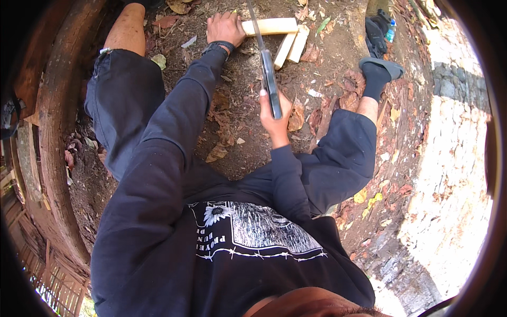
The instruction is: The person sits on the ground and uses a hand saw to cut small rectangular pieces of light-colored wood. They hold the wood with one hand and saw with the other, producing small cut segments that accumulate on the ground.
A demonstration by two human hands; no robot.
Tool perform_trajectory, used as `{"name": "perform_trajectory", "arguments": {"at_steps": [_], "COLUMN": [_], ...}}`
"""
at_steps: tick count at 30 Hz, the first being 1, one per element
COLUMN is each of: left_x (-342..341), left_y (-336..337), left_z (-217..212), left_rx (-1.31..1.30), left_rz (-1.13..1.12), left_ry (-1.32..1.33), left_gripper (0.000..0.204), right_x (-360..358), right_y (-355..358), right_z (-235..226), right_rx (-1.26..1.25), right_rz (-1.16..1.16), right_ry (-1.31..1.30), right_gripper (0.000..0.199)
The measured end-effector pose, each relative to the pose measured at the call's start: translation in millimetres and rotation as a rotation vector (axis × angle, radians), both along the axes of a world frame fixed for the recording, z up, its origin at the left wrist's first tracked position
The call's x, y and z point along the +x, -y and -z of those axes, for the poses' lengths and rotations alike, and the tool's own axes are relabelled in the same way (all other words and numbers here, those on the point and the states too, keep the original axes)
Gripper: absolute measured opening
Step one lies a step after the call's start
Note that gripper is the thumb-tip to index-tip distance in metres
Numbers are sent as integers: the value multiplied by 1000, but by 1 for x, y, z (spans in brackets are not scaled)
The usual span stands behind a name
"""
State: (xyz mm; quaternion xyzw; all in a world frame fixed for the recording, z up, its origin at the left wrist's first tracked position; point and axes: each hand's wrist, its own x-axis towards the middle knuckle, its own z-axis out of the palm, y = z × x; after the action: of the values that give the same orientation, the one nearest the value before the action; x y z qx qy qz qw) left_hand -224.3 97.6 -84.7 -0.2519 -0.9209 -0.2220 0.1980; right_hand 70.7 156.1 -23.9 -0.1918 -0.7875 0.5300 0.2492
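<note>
A pale piece of peeled wood (pixel 280 25) lies crosswise on the ground at the top of the head view. My left hand (pixel 226 28) grips its left end, with the fingertips partly hidden on the far side. My right hand (pixel 276 113) is closed around the dark handle of a long-bladed hand tool (pixel 268 79). Its narrow metal blade points away from me and crosses the wood just right of my left hand. The blade is seen nearly edge-on, so I cannot tell whether it has teeth. Two more pale wood pieces (pixel 291 46) lie side by side under the first one's right end.
My legs are spread around the dirt ground (pixel 240 105), which is strewn with dry leaves. A log (pixel 63 132) runs along the left, beside slatted wood. At the upper right are a dark bag-like item (pixel 376 34) and a bottle (pixel 391 31). Bright sunlight falls on the far right.
</note>
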Motion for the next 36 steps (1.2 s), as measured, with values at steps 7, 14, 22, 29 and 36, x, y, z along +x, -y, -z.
{"name": "perform_trajectory", "arguments": {"at_steps": [7,14,22,29,36], "left_x": [-1,-1,-3,-22,-26], "left_y": [8,2,7,25,25], "left_z": [3,2,9,-16,-51], "left_rx": [-37,-2,5,145,17], "left_rz": [5,-1,-5,-112,-139], "left_ry": [-15,-5,-39,124,178], "left_gripper": [31,32,34,42,49], "right_x": [171,18,131,114,111], "right_y": [23,6,17,15,-5], "right_z": [-48,6,-45,-71,-116], "right_rx": [70,-24,4,118,118], "right_rz": [-27,-16,39,-21,-74], "right_ry": [232,24,121,46,52], "right_gripper": [10,21,11,26,24]}}
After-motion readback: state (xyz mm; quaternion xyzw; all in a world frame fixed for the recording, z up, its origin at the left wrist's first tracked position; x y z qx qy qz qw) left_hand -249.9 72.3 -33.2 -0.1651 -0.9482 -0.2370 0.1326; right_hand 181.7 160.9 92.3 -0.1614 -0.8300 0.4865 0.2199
